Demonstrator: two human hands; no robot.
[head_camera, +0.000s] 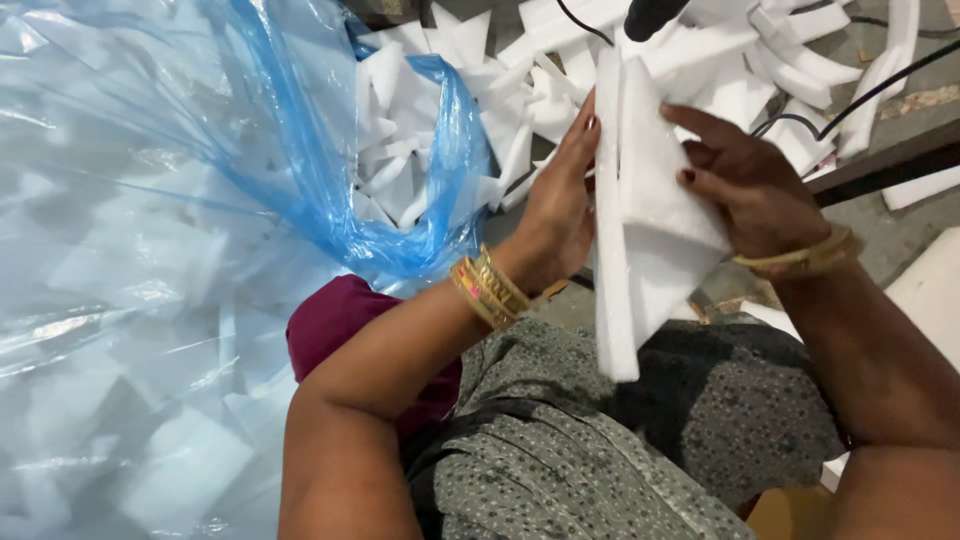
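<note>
A seated person, seen from above, holds a small stack of white foam sheets (640, 220) upright over the lap, between both hands. The left hand (558, 205) lies flat against the stack's left face, fingers straight and pointing away from the body, gold bangles (488, 290) at the wrist; its grip is a pressing palm rather than a closed fist. The right hand (755, 190) clasps the stack from the right, fingers curled over the near sheet, a gold bangle at that wrist too. As far as can be judged, the work is partway along: a large clear blue plastic bag (180, 250) at the left already bulges with white foam pieces, while a loose heap of foam offcuts (740, 70) lies on the floor ahead, beyond the hands, crossed by black cables (860, 100).
</note>
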